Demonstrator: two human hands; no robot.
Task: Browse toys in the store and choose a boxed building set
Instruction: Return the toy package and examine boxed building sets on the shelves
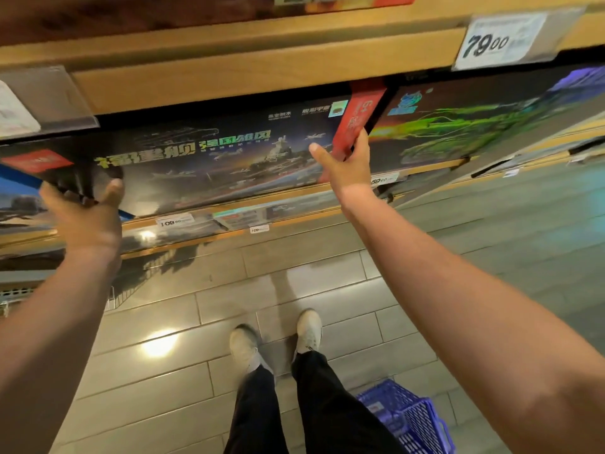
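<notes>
Gripping boxed set [209, 158] on wooden shelf [229, 70]

boxed set [209, 162] on shelf [229, 78] | left hand [86, 221] left end, right hand [347, 165] right end | basket [409, 417] on floor

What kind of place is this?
Most likely a toy store. Big picture boxes stand on wooden shelves with price tags, and a blue shopping basket sits on the floor.
</notes>
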